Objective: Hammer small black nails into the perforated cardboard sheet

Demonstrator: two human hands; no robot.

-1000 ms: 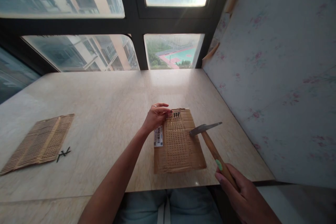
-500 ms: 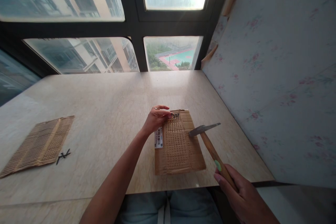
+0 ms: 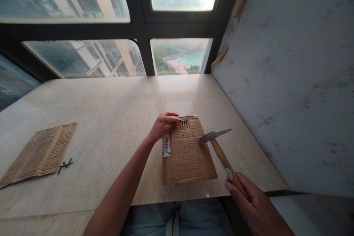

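Note:
Thumb and fingers of my left hand [image 3: 164, 124] pinch a small black nail at the far left of the cardboard block [image 3: 206, 162]; the fingertips partly hide it. Beside them, several black nails [image 3: 185, 122] stand upright in a short row along the cardboard's far end. Many rows of small holes cover its middle, and a white barcode label [image 3: 166, 145] sits on its left side. My right hand [image 3: 246, 201] is closed around the wooden handle of a hammer [image 3: 221, 155]. The hammer's metal head hovers over the cardboard's right side, apart from the nails.
On the left of the marble-look surface [image 3: 110, 118] lies a flat corrugated cardboard sheet [image 3: 41, 151], with several loose black nails [image 3: 65, 165] next to its right edge. A floral-papered wall [image 3: 290, 81] bounds the right side. Dark-framed windows [image 3: 143, 29] stand behind.
Both hands, the hammer and the cardboard hold nearly the same positions. Only a slight shift of the whole view shows.

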